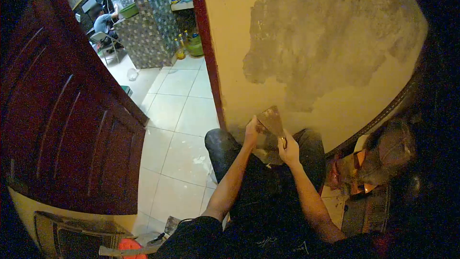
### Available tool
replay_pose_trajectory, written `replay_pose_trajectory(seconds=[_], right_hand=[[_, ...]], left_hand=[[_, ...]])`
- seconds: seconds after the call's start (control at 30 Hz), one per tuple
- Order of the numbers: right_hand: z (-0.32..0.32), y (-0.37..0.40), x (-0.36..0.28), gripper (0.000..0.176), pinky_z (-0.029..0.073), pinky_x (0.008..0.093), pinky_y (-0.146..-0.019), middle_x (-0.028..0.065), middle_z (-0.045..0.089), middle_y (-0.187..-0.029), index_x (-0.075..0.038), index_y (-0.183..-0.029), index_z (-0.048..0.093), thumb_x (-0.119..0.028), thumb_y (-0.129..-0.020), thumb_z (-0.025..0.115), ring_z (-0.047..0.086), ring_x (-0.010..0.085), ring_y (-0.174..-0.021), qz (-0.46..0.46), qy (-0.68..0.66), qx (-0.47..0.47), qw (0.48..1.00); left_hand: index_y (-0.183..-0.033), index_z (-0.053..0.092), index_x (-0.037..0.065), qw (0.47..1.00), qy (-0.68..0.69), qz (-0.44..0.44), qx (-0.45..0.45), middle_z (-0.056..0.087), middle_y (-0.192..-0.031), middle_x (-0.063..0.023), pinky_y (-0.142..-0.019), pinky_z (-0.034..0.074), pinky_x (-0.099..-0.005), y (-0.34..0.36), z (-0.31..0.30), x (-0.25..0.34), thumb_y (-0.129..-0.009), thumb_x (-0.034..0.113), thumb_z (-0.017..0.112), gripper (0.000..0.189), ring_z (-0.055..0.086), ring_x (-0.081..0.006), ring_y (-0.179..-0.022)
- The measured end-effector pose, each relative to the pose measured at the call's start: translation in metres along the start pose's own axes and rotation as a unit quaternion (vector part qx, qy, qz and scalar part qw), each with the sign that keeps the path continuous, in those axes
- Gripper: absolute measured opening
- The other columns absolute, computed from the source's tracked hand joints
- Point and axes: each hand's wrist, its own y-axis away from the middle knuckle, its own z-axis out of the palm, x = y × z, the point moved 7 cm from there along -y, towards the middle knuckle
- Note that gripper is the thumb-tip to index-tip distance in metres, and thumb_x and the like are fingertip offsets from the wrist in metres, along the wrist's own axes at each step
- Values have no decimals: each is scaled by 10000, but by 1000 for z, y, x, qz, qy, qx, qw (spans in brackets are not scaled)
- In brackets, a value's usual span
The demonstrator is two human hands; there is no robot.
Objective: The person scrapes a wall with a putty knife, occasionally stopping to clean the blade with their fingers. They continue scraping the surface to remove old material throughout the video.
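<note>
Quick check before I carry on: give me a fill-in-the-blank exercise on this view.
The right hand grips the scraper by its ____.
The left hand touches the scraper's ____.
The patch looks ____ than the wall around it.
The floor is covered with pale ____.
Missing words: handle; blade; darker; tiles.

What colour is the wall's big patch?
The patch is mottled grey-brown, best seen in the head view.

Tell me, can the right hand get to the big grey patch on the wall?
Probably yes: nothing seems to stand between the right hand and the grey patch above it in view. That hand holds the scraper, though, which might touch first.
</note>
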Motion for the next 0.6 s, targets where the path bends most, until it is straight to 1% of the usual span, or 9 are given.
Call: replay_pose_trajectory(seconds=[0.03, 0.07, 0.1, 0.17, 0.23, 0.37, 0.43, 0.53, 0.6], right_hand=[[0, -1, -2, 432, 464, 398, -604, 190, 578, -744, -33, -1273, 514, -145, -863, 591, 565, 341, -627, 5, 10, -4, 1000], [-1, -1, -4, 432, 464, 398, -604, 190, 578, -744, -33, -1273, 514, -145, -863, 591, 565, 341, -627, 6, 11, -1, 1000], [-2, -2, -6, 438, 470, 406, -622, 200, 590, -770, -37, -1276, 513, -144, -858, 592, 579, 356, -656, 4, 1, 4, 1000], [-4, -2, -10, 445, 477, 414, -640, 209, 602, -796, -40, -1279, 512, -142, -854, 594, 594, 371, -686, 2, -8, 10, 1000], [-5, -3, -13, 449, 485, 421, -661, 226, 616, -842, -44, -1282, 512, -147, -853, 592, 613, 381, -736, 24, -9, -14, 1000], [-3, -3, -12, 450, 489, 425, -677, 233, 623, -876, -43, -1280, 517, -150, -850, 591, 620, 385, -759, 42, -6, -38, 998], [-4, -3, -14, 441, 491, 427, -678, 227, 625, -865, -35, -1267, 524, -145, -845, 592, 619, 388, -752, 2, 21, -16, 1000], [-3, -3, -13, 429, 496, 427, -687, 226, 630, -862, -27, -1249, 534, -151, -842, 593, 619, 393, -757, -15, 19, -3, 1000], [-2, -2, -10, 425, 496, 428, -686, 225, 629, -856, -27, -1244, 536, -154, -842, 594, 618, 395, -758, -7, 23, -11, 1000]], left_hand=[[-865, 556, 13, 998, 45, -48, 13, 547, -730, -43, -634, 417, -317, 4, 1, -2, -970, 302, 480, 316, 513, -122, -677], [-865, 556, 13, 998, 45, -48, 11, 547, -730, -43, -634, 417, -317, 6, 6, 3, -970, 302, 480, 316, 513, -122, -677], [-843, 552, 26, 989, -72, 111, 69, 535, -709, -28, -598, 406, -300, 10, 3, 26, -968, 292, 498, 299, 500, -107, -657], [-820, 547, 39, 938, -185, 265, 123, 524, -689, -13, -561, 396, -282, 22, 4, 50, -966, 282, 515, 285, 487, -92, -636], [-785, 532, 51, 975, -158, 146, 62, 531, -666, -9, -518, 372, -249, 15, 3, 38, -958, 242, 537, 258, 478, -71, -599], [-759, 513, 47, 983, -110, 132, 59, 524, -659, 7, -516, 366, -238, 14, 1, 36, -952, 226, 547, 266, 470, -70, -571], [-771, 527, 44, 979, -117, 153, 70, 523, -663, 12, -517, 369, -240, 17, 1, 45, -949, 219, 550, 251, 472, -71, -574], [-812, 564, 35, 983, -118, 120, 79, 524, -673, 18, -533, 374, -234, 16, -2, 41, -948, 213, 550, 225, 476, -63, -597], [-834, 582, 31, 981, -102, 138, 86, 525, -676, 19, -541, 374, -232, 15, -3, 39, -947, 212, 550, 216, 473, -57, -610]])
